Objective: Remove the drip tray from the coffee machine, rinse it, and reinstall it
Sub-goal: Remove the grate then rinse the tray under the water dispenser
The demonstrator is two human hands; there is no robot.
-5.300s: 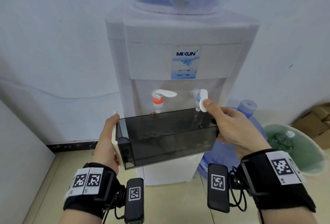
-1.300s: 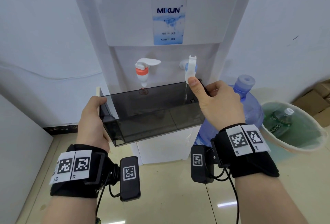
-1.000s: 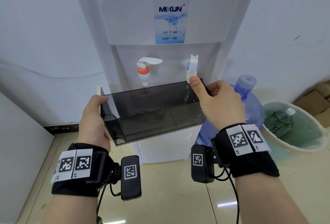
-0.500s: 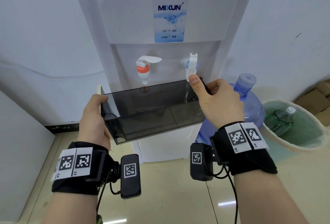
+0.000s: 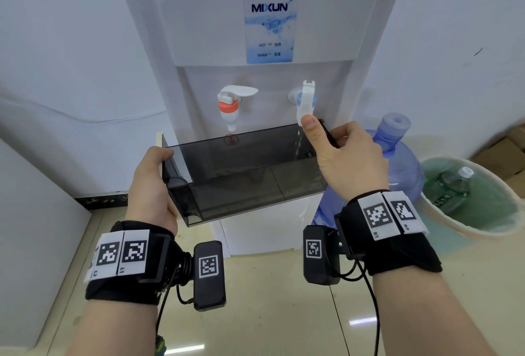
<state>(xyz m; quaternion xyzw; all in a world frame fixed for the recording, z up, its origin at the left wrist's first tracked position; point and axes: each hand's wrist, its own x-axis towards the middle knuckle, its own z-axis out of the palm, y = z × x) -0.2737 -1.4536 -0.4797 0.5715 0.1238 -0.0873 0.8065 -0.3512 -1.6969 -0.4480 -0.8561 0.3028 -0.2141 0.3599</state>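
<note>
A smoky transparent drip tray (image 5: pixel 244 176) hangs level in front of a white water dispenser (image 5: pixel 264 29), under its two taps. My left hand (image 5: pixel 153 185) grips the tray's left end. My right hand (image 5: pixel 346 159) holds the right end with its fingers curled round the rim, and its thumb presses the white lever of the blue tap (image 5: pixel 305 100) down. A thin stream of water falls from that tap into the tray. The red tap (image 5: pixel 231 105) is untouched.
A blue water jug (image 5: pixel 397 154) stands on the floor right of the dispenser. Beside it is a bin (image 5: pixel 477 227) with a green liner and a plastic bottle inside. Cardboard boxes (image 5: pixel 508 148) lie at the far right. A grey panel (image 5: pixel 34 242) rises at left.
Over the last second nothing has visibly moved: both hands hold the tray under the blue tap with the thumb on its lever. Since 5 s ago the view has dropped lower.
</note>
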